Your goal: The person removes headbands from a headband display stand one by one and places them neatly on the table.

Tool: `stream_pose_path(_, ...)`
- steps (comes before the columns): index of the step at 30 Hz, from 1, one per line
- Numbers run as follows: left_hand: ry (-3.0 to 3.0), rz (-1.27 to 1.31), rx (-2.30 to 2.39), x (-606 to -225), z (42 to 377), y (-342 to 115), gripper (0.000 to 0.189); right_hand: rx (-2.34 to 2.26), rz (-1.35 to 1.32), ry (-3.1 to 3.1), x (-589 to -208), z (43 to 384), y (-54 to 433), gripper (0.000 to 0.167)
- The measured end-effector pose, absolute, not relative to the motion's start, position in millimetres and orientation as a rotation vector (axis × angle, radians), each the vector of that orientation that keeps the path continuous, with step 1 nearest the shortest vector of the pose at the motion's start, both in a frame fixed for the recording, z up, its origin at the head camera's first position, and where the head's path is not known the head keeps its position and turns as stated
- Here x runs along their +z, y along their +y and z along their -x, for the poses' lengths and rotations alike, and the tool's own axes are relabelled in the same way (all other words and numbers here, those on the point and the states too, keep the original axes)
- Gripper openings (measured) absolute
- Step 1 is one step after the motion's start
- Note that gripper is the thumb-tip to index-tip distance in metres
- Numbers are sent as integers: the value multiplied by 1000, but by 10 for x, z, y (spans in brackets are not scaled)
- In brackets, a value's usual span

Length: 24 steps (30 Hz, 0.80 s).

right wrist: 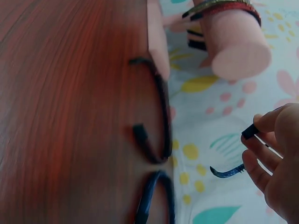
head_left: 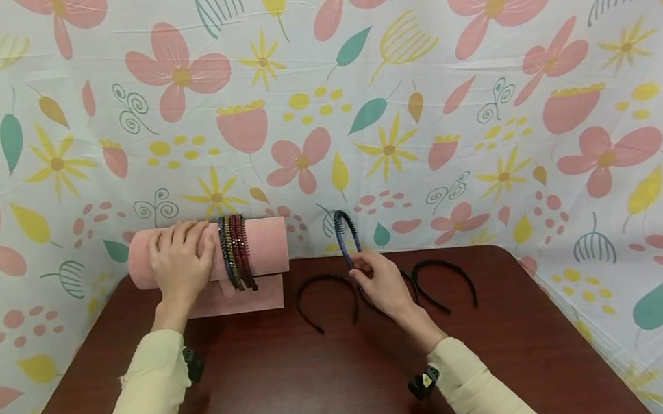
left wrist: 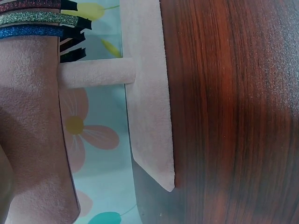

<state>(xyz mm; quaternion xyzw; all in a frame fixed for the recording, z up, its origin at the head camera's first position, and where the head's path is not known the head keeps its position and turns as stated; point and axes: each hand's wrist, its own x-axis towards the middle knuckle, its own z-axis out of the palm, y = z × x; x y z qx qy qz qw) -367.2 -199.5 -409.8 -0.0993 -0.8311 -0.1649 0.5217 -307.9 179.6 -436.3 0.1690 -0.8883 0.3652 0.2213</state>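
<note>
My left hand (head_left: 179,260) lies over the left part of a pink plush headband holder (head_left: 266,244), its fingers bent over the top of the roll. Several glittery headbands (head_left: 236,250) in blue, green-gold and dark red circle the roll right of that hand; their dark ends (left wrist: 74,35) hang beneath it. With thumb and fingers, my right hand (head_left: 383,283) pinches a blue headband (head_left: 340,230) by one end, raised upright over the back of the table. The right wrist view shows the held band's dark end (right wrist: 250,132) at the fingertips and its toothed blue end (right wrist: 226,172) lower down.
On the dark wooden table (head_left: 266,381) lie a black headband (head_left: 321,278) left of my right hand and another (head_left: 444,262) to its right. A further band (head_left: 409,280) is partly hidden behind that hand. A flower-patterned cloth (head_left: 294,101) hangs behind the table.
</note>
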Motion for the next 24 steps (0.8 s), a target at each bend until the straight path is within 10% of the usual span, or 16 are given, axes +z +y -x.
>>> stream_pose_path(24, -1975, 241, -398, -4101, 3672, -1994, 41, 894, -277, -2511, -4515, 2965, 2713, 28)
